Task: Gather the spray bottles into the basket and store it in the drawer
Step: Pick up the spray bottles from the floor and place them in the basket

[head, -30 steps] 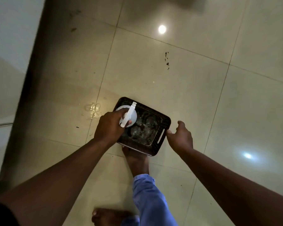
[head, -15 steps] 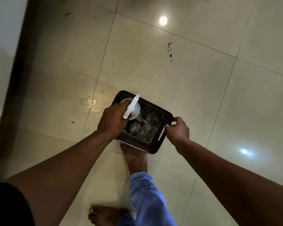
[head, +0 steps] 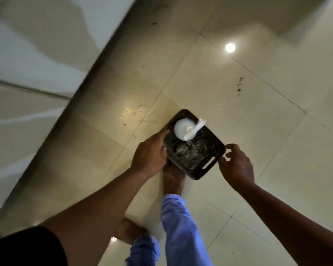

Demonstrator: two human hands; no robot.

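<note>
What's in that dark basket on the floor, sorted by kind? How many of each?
White spray bottle: 1
Clear items, blurred, probably bottles: apparently 2, count unsure
Total inside the basket: about 3

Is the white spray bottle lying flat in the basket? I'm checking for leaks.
No, the white spray bottle stands upright in the dark basket, top facing the camera.

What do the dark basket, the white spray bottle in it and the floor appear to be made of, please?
Basket: probably moulded plastic, dark and matte, with rows of punched holes and a slot handle. Spray bottle: seemingly opaque white plastic, smooth. Floor: glossy pale tile, judging by the grout lines and mirrored lamp.
</note>
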